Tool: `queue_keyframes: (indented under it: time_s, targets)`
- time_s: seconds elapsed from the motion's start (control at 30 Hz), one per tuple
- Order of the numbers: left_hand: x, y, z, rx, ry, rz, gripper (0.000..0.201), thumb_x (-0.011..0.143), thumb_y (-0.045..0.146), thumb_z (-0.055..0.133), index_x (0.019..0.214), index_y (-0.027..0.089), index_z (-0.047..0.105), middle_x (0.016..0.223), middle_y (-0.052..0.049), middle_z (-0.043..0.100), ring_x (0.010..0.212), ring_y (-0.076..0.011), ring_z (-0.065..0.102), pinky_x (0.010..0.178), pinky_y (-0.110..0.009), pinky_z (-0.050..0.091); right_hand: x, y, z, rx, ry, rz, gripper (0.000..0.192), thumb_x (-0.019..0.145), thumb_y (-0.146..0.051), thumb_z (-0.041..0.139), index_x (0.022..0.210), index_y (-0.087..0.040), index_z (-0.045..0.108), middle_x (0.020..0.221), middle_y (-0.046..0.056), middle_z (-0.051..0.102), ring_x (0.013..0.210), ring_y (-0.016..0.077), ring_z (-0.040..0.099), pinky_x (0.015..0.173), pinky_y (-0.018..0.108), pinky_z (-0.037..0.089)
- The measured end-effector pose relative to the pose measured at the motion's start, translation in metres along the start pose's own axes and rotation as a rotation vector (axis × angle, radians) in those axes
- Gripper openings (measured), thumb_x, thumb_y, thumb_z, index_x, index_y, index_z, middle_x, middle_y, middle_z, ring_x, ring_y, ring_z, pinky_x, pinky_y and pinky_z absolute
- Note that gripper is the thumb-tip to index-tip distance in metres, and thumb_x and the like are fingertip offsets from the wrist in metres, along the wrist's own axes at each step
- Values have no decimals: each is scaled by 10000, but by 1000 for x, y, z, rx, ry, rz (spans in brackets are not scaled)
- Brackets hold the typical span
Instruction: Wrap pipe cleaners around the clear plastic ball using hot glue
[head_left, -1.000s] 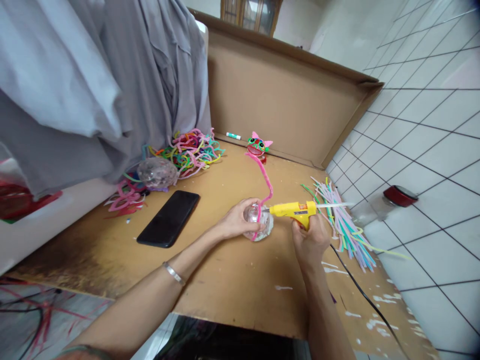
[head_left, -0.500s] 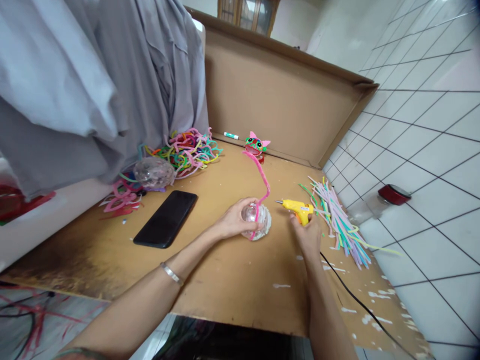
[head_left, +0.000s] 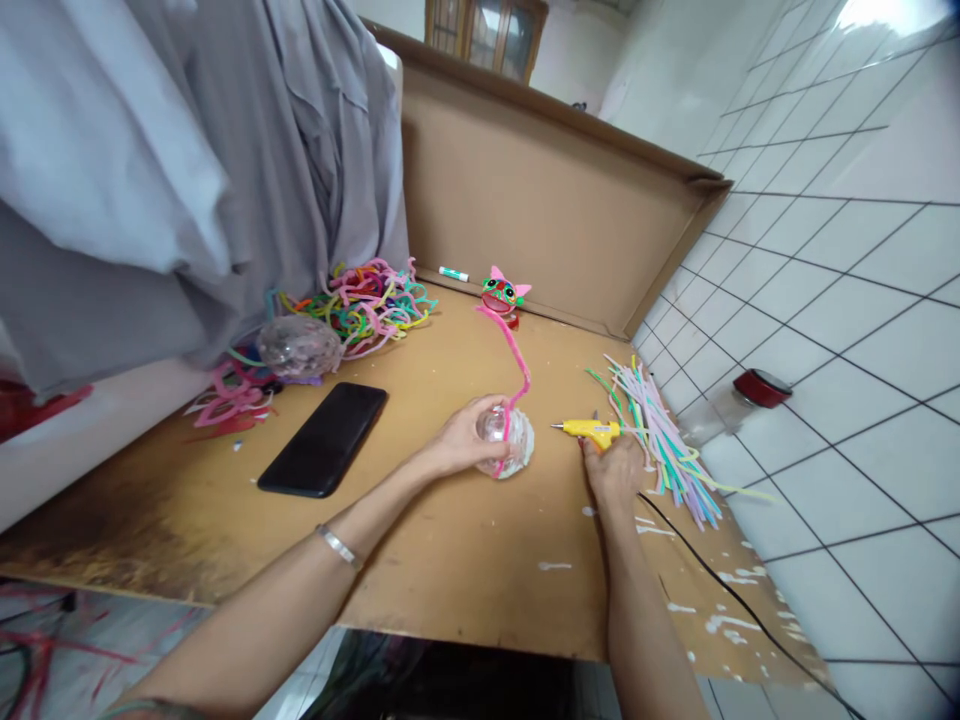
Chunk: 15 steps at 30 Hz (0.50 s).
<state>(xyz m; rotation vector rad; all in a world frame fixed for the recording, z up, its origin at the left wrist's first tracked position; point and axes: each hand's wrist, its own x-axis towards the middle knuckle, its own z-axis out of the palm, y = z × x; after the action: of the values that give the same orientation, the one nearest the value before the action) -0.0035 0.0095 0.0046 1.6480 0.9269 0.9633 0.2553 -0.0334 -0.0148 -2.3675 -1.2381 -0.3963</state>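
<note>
My left hand (head_left: 469, 437) is wrapped round a clear, rounded plastic piece (head_left: 491, 427) with a whitish rim on its right side. A pink pipe cleaner (head_left: 517, 358) runs across the piece under my fingers, and its loose length curves away over the table. My right hand (head_left: 613, 472) grips a yellow hot glue gun (head_left: 592, 429) by its handle. The gun's nozzle points left toward the plastic piece, a short gap apart from it. My right fingers partly hide the handle and trigger.
Loose pipe cleaners (head_left: 667, 440) lie at right by the tiled wall, near a red-lidded jar (head_left: 750, 395). A black phone (head_left: 324, 440), another clear plastic piece (head_left: 300, 346) and tangled pipe cleaners (head_left: 375, 305) lie left. A colourful animal-faced figure (head_left: 502, 290) and marker (head_left: 454, 273) stand near the cardboard (head_left: 540, 170).
My right hand has tilted the glue gun so that it lies more level. My left hand keeps its hold on the plastic piece. The whole view has shifted slightly.
</note>
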Motion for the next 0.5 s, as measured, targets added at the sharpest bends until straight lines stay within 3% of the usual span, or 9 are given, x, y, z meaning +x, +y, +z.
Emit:
queue_keyframes:
  time_s: [0.1,0.17,0.3,0.4,0.5]
  targets:
    - [0,0,1,20,4,10,767,555,345,804,1274,178,596,1262,-70,639,1144,-278,617,1026,-374,483,-7,-11,-10,32,72,-52,453,864,-394,486,1145,-56,594,1125,264,603,1102,385,546,906,499,401]
    - [1,0,2,37,11,24,743,558,335,805,1259,186,609,1249,-68,642,1140,-282,616,1023,-385,482,-12,-23,-25,229,85,-202,412,913,-353,392,1174,-109,596,1129,210,610,1123,342,539,939,497,402]
    - [2,-1,3,58,7,56,725,573,305,807,1262,197,607,1265,-81,634,1155,-287,606,1037,-411,465,-17,-53,-75,712,-136,-595,405,959,-396,409,1293,-218,553,1214,120,606,1115,242,565,937,417,457]
    - [2,-2,3,80,-2,69,742,577,289,805,1279,183,589,1279,-100,621,1160,-288,603,1037,-426,461,-15,-76,-112,777,-304,-791,463,944,-418,507,1385,-277,499,1227,83,601,1065,207,581,913,376,478]
    - [3,-2,4,100,-9,98,735,580,279,805,1276,186,590,1232,-88,643,1121,-278,621,1011,-426,478,-10,-94,-128,780,-366,-917,371,944,-426,538,1272,-270,615,1146,68,633,1041,193,596,877,337,494]
